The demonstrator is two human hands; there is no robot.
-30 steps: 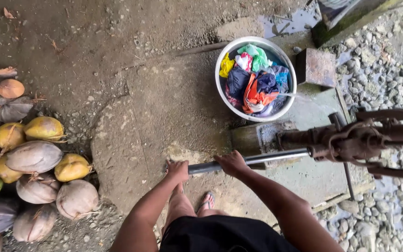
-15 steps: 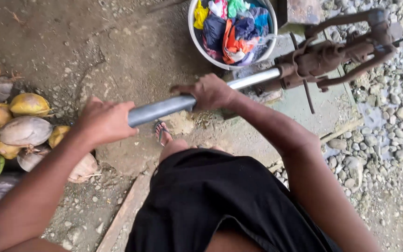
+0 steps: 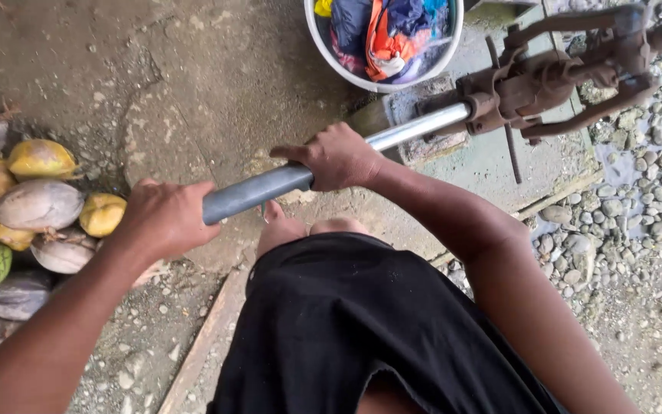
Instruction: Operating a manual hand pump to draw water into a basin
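Gripping: your left hand (image 3: 164, 216) is wrapped shut round the free end of the grey metal handle (image 3: 331, 162), and your right hand (image 3: 336, 156) is clenched on it further up, nearer the pump.
Why two hands: you hold the bar at two spaced spots, probably because the far end gives leverage while the nearer grip steadies it.
Handle position: it slants from lower left to upper right, across your black shorts (image 3: 362, 330), and ends in the rusty pump head (image 3: 545, 80).
Basin: the white basin (image 3: 329, 55) of coloured laundry (image 3: 385, 31) sits on the concrete slab (image 3: 492, 165) just beside the pump, seemingly where its outlet would pour.
Coconuts: the pile of coconuts (image 3: 32, 207) lies on the dirt well to your left, apart from the work.
Cut off: the basin's top half and the pump's far end run out of view.
Hard to make out: you cannot see a spout or any water, and your feet are almost wholly hidden under the shorts.
Gravel: loose gravel (image 3: 637, 207) borders the slab on your right.
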